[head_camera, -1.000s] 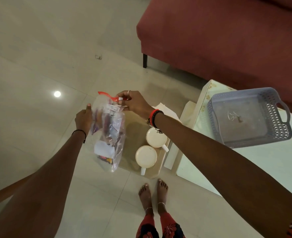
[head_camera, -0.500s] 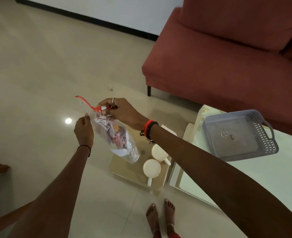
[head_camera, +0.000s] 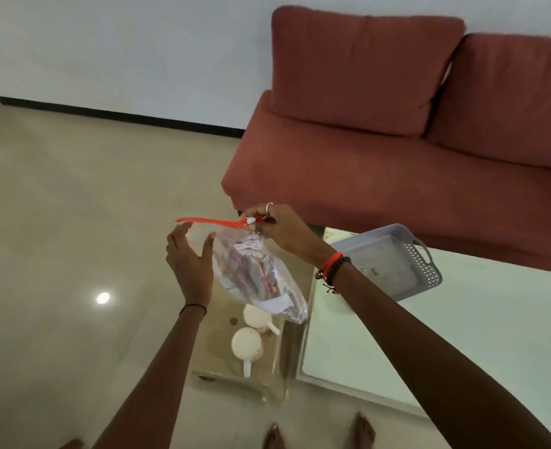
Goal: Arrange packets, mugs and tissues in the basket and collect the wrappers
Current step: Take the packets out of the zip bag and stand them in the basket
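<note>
A clear zip bag (head_camera: 254, 273) stuffed with crumpled wrappers hangs in the air over a low glass table. My right hand (head_camera: 277, 226) pinches the white slider at the right end of the bag's red zip strip (head_camera: 209, 221). My left hand (head_camera: 188, 257) is spread, fingers straight, beside the bag's left side, just off the plastic. Two white mugs (head_camera: 247, 343) (head_camera: 256, 315) stand on the low glass table (head_camera: 222, 361) under the bag. An empty grey plastic basket (head_camera: 410, 254) sits on the white table (head_camera: 429, 338) to the right.
A red sofa (head_camera: 381, 150) stands behind the white table, close to the basket. Pale tiled floor (head_camera: 73, 222) spreads to the left. My bare feet (head_camera: 319, 432) are at the bottom edge, near the glass table's front.
My left hand has let go of the bag's left corner and opened beside it. My right hand has carried the slider rightward, and the bag now swings toward the right.
</note>
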Demonstrator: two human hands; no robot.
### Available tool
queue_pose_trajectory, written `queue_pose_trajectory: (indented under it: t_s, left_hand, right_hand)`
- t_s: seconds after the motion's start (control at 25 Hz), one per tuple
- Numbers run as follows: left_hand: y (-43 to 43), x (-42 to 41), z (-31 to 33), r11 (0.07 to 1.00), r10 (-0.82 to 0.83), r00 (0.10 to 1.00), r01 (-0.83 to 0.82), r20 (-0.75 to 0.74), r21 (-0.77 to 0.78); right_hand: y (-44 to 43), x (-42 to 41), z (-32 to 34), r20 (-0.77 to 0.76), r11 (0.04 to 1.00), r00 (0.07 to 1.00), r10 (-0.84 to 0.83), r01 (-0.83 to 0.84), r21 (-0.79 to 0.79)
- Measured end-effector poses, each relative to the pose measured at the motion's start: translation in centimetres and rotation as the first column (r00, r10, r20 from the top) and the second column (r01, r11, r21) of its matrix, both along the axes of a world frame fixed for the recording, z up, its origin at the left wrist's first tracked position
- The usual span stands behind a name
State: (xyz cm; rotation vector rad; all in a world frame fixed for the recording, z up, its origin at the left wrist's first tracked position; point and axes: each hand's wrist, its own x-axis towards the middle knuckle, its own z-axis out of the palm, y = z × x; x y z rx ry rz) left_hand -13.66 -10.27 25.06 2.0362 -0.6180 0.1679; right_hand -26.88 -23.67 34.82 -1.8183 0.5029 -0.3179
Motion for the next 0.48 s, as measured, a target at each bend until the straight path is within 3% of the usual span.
queue_pose_trajectory:
  t_s: [0.08,0.2,0.36,0.48]
  left_hand:
    - [-2.0,-3.5,0.8,0.987,-0.127,0.985,0.113,0.119,0.117]
    - [-5.3,-8.8,1.7,0.913,-0.389,0.891,0.339,0.232,0.229]
    - [-10.2,-15.9,2.6,0.817,-0.572,0.794,0.53,0.207,0.228]
    - [-13.7,-21.3,2.2,0.755,-0.635,0.762,0.579,0.126,0.307]
  right_hand:
    - [-1.9,-3.7,-0.2,-0.034,0.998,0.999,-0.041,0.039,-0.049]
    - [-4.9,-9.7,-0.7,-0.115,0.991,0.988,-0.102,0.092,-0.094]
    - [-8.5,-18.3,-1.4,-0.169,0.978,0.969,-0.183,0.162,-0.13]
    - [-11.0,-24.8,-2.0,-0.134,0.959,0.95,-0.282,0.284,-0.004]
